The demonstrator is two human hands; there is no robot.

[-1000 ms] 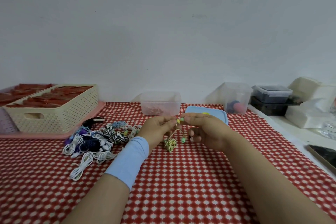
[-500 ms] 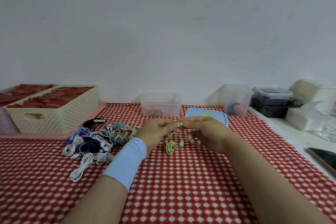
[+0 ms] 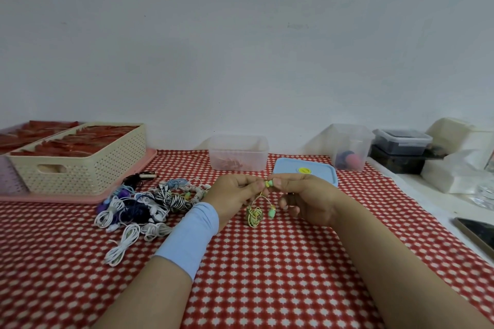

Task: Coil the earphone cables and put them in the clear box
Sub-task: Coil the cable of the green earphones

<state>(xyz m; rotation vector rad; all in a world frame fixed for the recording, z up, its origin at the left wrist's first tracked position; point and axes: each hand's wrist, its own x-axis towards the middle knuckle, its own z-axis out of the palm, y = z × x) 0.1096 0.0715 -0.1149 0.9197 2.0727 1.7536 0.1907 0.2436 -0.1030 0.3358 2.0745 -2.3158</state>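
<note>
Since the earlier frame, the loose green earbud (image 3: pixel 271 212) has dropped slightly lower, and your hands have kept position. Your left hand (image 3: pixel 235 195) and right hand (image 3: pixel 307 196) each pinch the second green earbud (image 3: pixel 269 183) between thumb and forefinger, with the remaining fingers curled. The yellow-green coiled earphone cable (image 3: pixel 254 217) hangs below them, close to the red-and-white checked tablecloth (image 3: pixel 267 275); whether it touches the cloth cannot be determined. The clear rectangular plastic box (image 3: pixel 256 149) stands behind your hands, apart from them.

On the yellow earphone cable (image 3: pixel 254 216), the dangling earbud (image 3: pixel 271 213) has dropped lower.
</note>
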